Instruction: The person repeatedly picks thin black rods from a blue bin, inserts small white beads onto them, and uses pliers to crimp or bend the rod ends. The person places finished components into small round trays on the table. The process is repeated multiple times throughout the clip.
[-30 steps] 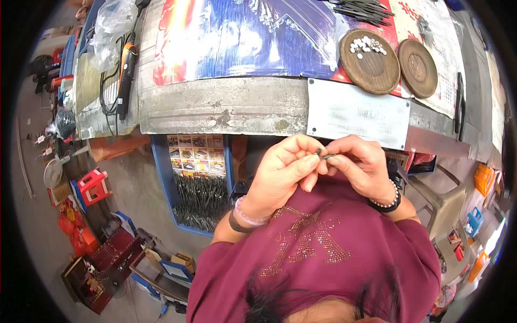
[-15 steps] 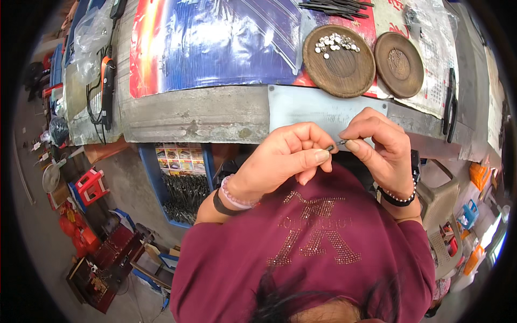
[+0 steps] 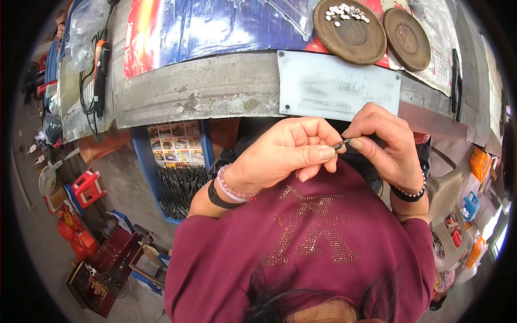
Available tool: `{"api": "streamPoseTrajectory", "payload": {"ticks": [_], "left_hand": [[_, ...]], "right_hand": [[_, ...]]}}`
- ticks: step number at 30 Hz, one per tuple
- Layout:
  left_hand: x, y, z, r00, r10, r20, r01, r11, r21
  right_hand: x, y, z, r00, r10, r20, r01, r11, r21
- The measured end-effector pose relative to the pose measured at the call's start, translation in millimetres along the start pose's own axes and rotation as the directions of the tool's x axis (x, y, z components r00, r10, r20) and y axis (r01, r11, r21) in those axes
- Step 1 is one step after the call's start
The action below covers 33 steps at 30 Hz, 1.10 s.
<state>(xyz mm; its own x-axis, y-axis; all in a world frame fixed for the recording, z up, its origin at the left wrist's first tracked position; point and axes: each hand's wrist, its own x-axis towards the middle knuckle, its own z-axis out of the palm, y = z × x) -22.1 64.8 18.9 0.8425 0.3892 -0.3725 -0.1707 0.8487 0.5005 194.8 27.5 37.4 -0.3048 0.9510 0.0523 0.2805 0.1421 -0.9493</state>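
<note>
Left hand and right hand, thumbs and fingers pinched nearly together, grip a small dark piece between them, near a pale rectangular plate.

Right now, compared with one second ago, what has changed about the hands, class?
The right hand has moved slightly rightward from the left hand, widening the gap between them. A small dark piece stays pinched between both hands. The two brown plates remain on the table.
</note>
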Motion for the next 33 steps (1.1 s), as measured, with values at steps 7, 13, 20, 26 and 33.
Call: {"api": "streamPoseTrajectory", "payload": {"ticks": [7,13,20,26,33], "left_hand": [[-5,-9,3,1.000,0.000,-0.011,0.001,0.999,0.035],[-6,-11,3,1.000,-0.015,-0.004,0.016,0.996,0.088],[-7,-15,5,0.999,-0.039,-0.018,0.041,0.991,0.127],[-7,-16,5,0.999,-0.044,-0.010,0.045,0.990,0.134],[-4,-18,6,0.998,-0.069,-0.015,0.070,0.989,0.134]], "right_hand": [[-8,1,0,0.998,-0.056,0.039,0.058,0.997,-0.053],[-16,1,0,0.997,-0.071,0.038,0.073,0.995,-0.064],[-24,8,4,0.993,-0.117,0.017,0.118,0.988,-0.103],[-25,13,5,0.995,-0.104,0.002,0.104,0.994,-0.020],[-29,16,4,0.992,-0.121,0.019,0.122,0.990,-0.071]]}}
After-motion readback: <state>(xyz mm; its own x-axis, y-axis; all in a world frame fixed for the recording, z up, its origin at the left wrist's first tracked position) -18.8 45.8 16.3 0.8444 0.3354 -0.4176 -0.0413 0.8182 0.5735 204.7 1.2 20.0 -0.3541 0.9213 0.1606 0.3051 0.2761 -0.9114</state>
